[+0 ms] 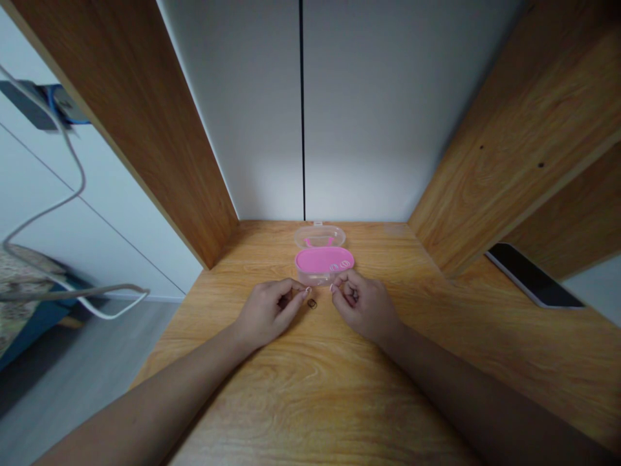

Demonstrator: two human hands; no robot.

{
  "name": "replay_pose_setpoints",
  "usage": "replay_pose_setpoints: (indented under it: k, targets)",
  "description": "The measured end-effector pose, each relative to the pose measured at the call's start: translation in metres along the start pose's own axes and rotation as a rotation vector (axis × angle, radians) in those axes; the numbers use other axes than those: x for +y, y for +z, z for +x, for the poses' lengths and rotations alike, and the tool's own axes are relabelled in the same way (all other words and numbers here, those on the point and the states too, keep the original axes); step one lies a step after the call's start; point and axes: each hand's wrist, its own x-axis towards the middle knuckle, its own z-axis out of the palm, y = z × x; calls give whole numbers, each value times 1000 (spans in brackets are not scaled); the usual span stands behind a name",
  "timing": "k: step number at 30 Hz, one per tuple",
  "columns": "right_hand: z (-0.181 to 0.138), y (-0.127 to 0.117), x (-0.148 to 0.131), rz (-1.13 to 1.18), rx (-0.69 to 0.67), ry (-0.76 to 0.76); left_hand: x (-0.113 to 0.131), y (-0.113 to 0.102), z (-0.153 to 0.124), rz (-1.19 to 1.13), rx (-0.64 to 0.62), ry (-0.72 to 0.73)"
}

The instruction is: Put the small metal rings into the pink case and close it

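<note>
Loop (312,303), small and dark, lies flat on the desk (301,395) in the narrow gap between the two hands, touching neither.

Nearest the camera, both forearms come in over the wood from the lower corners and angle toward each other. The desk between and around them is bare, with wide free room on the right. On the left the desk edge runs on a slant close beside the left forearm, and the floor (72,375) drops away past it.

The left hand (269,310) rests on the wood with its fingers curled in. Thumb and forefinger tips meet and point at the loop, just short of it. The right hand (363,304) is curled the same way, fingertips gathered just to the right of the loop. I cannot tell whether either holds something tiny.

Just behind the hands sits a pink box (320,260), nearly touching the right fingertips. A few pale bits lie at its right end. Its clear lid (320,235) stands open at the back, close to the wall (388,129).

Wooden side panels (160,142) close the nook in on both sides and narrow the room toward the back. To the right a dark phone (533,277) lies on a side ledge, well apart. A white cable (72,194) hangs far left, clear of the desk.
</note>
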Motion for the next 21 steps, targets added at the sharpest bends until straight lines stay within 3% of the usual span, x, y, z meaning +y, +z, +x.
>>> replay_pose_setpoints:
  k: [13, 21]
  targets:
    - [-1, 3, 2, 13, 11, -26, -3, 2, 0, -9, -8, -9]
    - [-3, 2, 0, 60, 56, -214, -1, 1, 1, -8, -27, 15]
